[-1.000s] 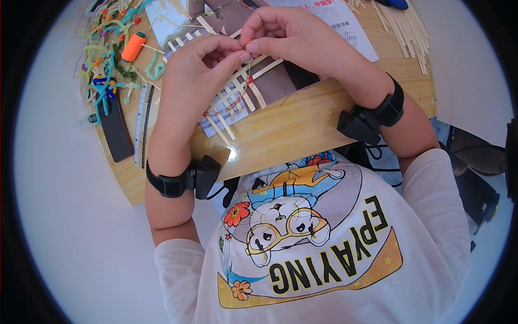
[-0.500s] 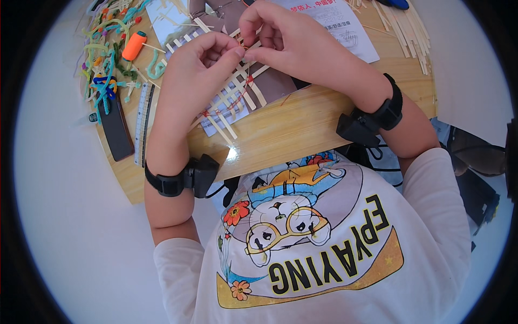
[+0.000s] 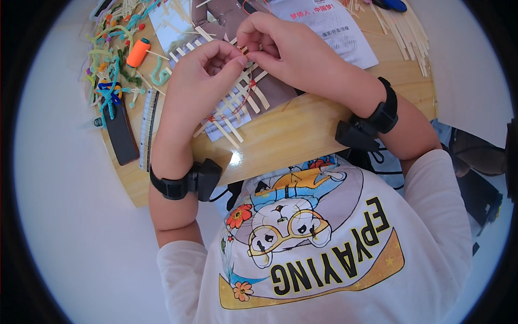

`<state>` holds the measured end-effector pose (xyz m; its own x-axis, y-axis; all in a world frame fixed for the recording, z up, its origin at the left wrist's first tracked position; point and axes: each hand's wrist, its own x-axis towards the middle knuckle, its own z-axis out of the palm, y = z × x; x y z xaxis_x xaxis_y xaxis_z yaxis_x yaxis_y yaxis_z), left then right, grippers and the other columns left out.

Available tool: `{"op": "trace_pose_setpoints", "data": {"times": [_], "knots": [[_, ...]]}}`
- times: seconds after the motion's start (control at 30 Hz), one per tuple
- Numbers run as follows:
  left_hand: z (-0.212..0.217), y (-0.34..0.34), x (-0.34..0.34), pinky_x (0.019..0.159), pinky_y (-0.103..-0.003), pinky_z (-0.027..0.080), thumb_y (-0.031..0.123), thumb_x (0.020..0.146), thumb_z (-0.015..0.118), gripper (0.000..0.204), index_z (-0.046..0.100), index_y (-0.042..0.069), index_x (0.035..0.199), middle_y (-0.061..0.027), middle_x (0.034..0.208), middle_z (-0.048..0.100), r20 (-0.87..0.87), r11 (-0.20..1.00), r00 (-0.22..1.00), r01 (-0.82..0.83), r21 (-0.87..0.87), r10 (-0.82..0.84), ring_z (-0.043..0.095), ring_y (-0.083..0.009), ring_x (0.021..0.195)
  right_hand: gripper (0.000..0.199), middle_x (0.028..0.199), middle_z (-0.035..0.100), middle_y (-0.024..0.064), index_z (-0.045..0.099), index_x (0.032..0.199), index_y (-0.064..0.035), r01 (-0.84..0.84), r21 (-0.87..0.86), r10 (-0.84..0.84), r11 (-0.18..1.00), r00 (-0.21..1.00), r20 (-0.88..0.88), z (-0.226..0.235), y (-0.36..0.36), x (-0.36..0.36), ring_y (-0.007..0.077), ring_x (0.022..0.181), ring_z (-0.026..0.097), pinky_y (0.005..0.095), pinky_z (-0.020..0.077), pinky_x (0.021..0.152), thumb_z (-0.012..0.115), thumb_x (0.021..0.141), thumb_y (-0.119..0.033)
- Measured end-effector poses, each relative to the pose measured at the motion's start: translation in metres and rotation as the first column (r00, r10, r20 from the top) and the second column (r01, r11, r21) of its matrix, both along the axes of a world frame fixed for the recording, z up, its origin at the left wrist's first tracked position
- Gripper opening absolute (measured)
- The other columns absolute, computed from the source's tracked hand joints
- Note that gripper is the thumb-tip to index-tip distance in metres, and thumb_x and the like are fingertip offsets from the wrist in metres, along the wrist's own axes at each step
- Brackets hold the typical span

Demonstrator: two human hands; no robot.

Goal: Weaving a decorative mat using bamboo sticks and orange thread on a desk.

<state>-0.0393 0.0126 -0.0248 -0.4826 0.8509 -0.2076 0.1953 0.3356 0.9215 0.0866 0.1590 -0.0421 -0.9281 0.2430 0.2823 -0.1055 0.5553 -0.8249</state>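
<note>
A flat lattice of pale wooden strips (image 3: 225, 125) lies at an angle under my hands, its crossings tied here and there with red thread (image 3: 252, 83). My left hand (image 3: 216, 67) is closed in a pinch over the lattice. Just to its right, my right hand (image 3: 275, 48) pinches too, and the fingertips almost meet. Fine thread runs from the lattice up to both sets of fingertips, and a loose red loop shows beyond the right hand. The exact grip is partly hidden by the fingers.
Printed sheets (image 3: 350, 46) lie beneath and beyond the lattice. At left are an orange thread spool (image 3: 138, 53), tangled fuzzy craft stems (image 3: 110, 65), a dark oblong case (image 3: 121, 132) and a clear ruler (image 3: 147, 127). Loose strips (image 3: 404, 32) lie far right, near a dark blue-handled tool (image 3: 396, 5).
Both hands stay pinched close together, with small shifts of the fingers. My right hand has dropped slightly, and a red thread loop now shows beyond it. The view has shifted a little.
</note>
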Motion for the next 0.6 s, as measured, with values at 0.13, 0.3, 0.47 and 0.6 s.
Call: {"op": "trace_pose_setpoints", "data": {"times": [0.13, 0.3, 0.47, 0.6], "knots": [[-0.0035, 0.0009, -0.0003, 0.064, -0.018, 0.044, 0.016, 0.086, 0.069, 0.017, 0.065, 0.001, 0.093, 0.0015, 0.079, 0.063, -0.005, 0.999, 1.0, -0.018, 0.03, 0.019, 0.054, -0.0027, 0.069, 0.018, 0.079, 0.06, 0.0078, 0.057, 0.102, -0.0092, 0.049, 0.086, -0.048, 0.995, 0.999, -0.017, 0.0018, 0.0009, -0.0009, 0.0257, 0.072, 0.061, 0.036, 0.0485, 0.063, 0.062, 0.084, -0.006], [-0.0025, 0.0007, -0.0015, 0.064, -0.019, 0.044, 0.015, 0.087, 0.067, 0.016, 0.065, 0.001, 0.093, 0.0011, 0.079, 0.063, -0.023, 0.999, 1.0, -0.005, 0.038, 0.005, 0.055, -0.0032, 0.07, 0.018, 0.08, 0.06, 0.007, 0.059, 0.102, -0.0102, 0.071, 0.193, -0.054, 0.979, 0.994, -0.09, -0.0016, 0.0019, -0.0015, 0.0252, 0.075, 0.061, 0.0364, 0.0486, 0.065, 0.062, 0.084, -0.006], [0.0009, -0.0005, -0.0022, 0.068, -0.018, 0.043, 0.015, 0.09, 0.066, 0.015, 0.064, 0.001, 0.097, 0.0025, 0.083, 0.062, -0.014, 1.0, 0.999, 0.031, 0.003, -0.031, 0.055, -0.0026, 0.075, 0.017, 0.083, 0.061, 0.0066, 0.061, 0.101, -0.0106, 0.057, 0.222, -0.034, 0.973, 0.994, -0.107, -0.0003, 0.0025, -0.0012, 0.0253, 0.078, 0.061, 0.0367, 0.0491, 0.067, 0.061, 0.084, -0.006], [0.0, -0.0006, -0.0021, 0.068, -0.018, 0.043, 0.015, 0.09, 0.066, 0.016, 0.064, 0.002, 0.098, 0.0026, 0.083, 0.062, -0.019, 0.999, 0.999, 0.039, 0.025, -0.038, 0.054, -0.0025, 0.075, 0.017, 0.088, 0.061, 0.0063, 0.063, 0.101, -0.0097, 0.036, 0.252, 0.011, 0.967, 0.984, -0.18, -0.0043, 0.0038, -0.0036, 0.0265, 0.081, 0.062, 0.0363, 0.0497, 0.069, 0.062, 0.084, -0.006]]}}
